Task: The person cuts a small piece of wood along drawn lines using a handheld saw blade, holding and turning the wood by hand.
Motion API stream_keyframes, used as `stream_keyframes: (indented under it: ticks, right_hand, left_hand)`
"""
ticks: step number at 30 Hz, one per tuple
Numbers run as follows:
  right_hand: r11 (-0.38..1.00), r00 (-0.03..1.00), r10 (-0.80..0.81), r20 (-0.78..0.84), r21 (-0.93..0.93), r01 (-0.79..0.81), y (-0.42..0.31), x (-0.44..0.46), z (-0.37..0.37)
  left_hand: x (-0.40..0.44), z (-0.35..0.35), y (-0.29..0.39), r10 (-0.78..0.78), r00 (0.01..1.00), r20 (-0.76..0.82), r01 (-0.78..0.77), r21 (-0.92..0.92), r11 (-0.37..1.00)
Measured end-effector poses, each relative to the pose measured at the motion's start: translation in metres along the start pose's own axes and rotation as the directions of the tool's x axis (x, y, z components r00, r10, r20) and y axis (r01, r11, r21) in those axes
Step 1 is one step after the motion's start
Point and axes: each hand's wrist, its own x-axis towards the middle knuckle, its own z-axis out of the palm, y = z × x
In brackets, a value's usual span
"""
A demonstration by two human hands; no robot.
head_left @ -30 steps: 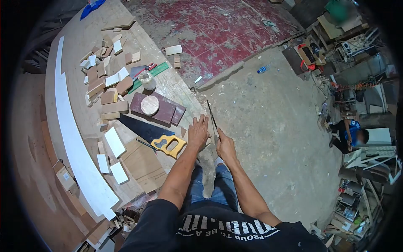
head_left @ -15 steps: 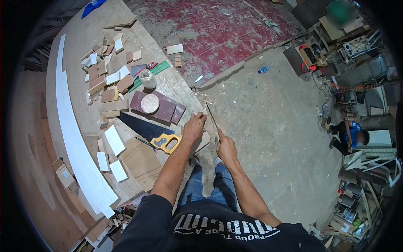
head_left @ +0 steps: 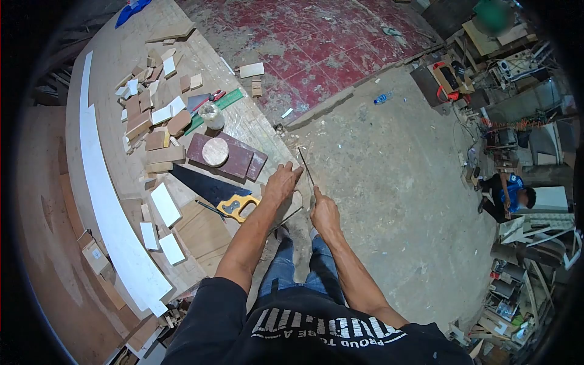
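My right hand (head_left: 325, 214) is closed around the near end of a long, thin, dark tool (head_left: 306, 166), narrow like a file. It points away from me beside the table's edge; its exact kind is too fine to make out. Close by on the left, my left hand (head_left: 282, 184) rests at the table edge with its fingers bent together. Whatever lies under those fingers is hidden. A handsaw with a yellow handle (head_left: 238, 207) lies left of my left wrist. Beyond it sits a maroon block (head_left: 248, 163) with a round wooden disc (head_left: 215, 151) on top.
Several wood offcuts (head_left: 139, 113) cover the table's middle, near a clear jar (head_left: 211, 114) and a green strip (head_left: 222, 103). A long white curved board (head_left: 109, 194) runs along the left. Over the floor at right, a person (head_left: 511, 194) sits among scrap.
My right hand has shifted slightly left and toward me, with the thin tool still in it. My left hand stays at the table edge, nearly in the same place.
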Motion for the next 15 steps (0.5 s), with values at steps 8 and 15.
stream_keyframes:
  ticks: [8, 15]
  right_hand:
    - [0.994, 0.996, -0.025, 0.087, -0.102, 0.033, -0.007, -0.002, 0.001]
    - [0.999, 0.995, -0.034, 0.094, 0.034, 0.031, -0.002, 0.031, 0.014]
  left_hand:
    - [0.003, 0.011, 0.008, -0.042, 0.999, -0.020, 0.043, 0.044, 0.998]
    - [0.005, 0.010, 0.005, -0.040, 0.999, -0.022, 0.041, 0.050, 0.998]
